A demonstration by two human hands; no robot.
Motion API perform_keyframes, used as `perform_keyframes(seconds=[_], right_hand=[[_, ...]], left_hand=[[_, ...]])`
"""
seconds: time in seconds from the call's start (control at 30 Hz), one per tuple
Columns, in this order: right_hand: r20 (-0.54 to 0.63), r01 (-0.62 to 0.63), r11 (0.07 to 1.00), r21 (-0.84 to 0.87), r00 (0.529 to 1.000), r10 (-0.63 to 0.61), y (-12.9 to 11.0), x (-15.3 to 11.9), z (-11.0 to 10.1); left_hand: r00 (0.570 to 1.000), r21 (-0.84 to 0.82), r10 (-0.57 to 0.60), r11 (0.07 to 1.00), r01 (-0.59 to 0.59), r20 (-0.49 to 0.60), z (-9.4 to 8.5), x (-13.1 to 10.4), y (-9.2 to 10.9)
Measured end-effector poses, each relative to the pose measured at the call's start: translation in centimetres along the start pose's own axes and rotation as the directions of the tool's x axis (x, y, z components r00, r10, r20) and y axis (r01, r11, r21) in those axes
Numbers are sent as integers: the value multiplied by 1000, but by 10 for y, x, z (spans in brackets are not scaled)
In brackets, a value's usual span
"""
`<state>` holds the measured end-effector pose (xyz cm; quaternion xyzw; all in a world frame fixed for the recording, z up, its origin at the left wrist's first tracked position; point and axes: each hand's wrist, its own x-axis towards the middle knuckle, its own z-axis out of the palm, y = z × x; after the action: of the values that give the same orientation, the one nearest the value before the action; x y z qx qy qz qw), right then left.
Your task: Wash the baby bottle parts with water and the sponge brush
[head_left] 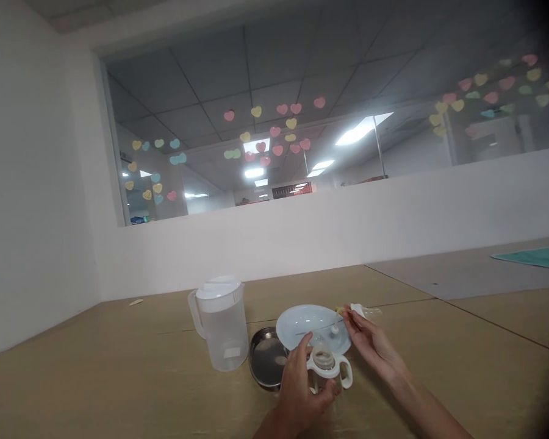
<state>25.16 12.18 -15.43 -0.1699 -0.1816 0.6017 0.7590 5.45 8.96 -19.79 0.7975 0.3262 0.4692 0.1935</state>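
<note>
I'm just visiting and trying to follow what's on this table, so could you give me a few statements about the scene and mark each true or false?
1. The left hand grips a clear baby bottle with white handles. True.
2. The plastic pitcher stands to the right of the bottle. False: it stands to the left, beside the round metal tin.
3. The right hand lies flat on the table. False: it is raised, fingers pinching a small white part.
4. A pale blue plate lies behind the bottle. True.
5. A teal cloth lies at the far right. True.
</note>
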Motion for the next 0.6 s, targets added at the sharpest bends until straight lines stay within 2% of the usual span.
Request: perform_keyframes(seconds=[0.17,0.37,0.43,0.5,0.6], right_hand=[[-57,52,993,-107,997,-58,6,9,-10],[25,193,906,-377,980,-198,13,14,-18],[25,250,828,-502,961,-275,16,13,-17],[60,303,703,-644,935,-349,19,11,-15],[196,388,519,-761,901,-387,22,7,-13]], left_hand=[[1000,18,8,1000,-8,1,0,0,0],[1000,15,8,1000,-8,10,-1,0,1],[1000,17,8,1000,-8,13,-1,-1,1],[1000,20,8,1000,-8,13,-1,-1,1],[1000,20,12,1000,-13,11,0,-1,-1]])
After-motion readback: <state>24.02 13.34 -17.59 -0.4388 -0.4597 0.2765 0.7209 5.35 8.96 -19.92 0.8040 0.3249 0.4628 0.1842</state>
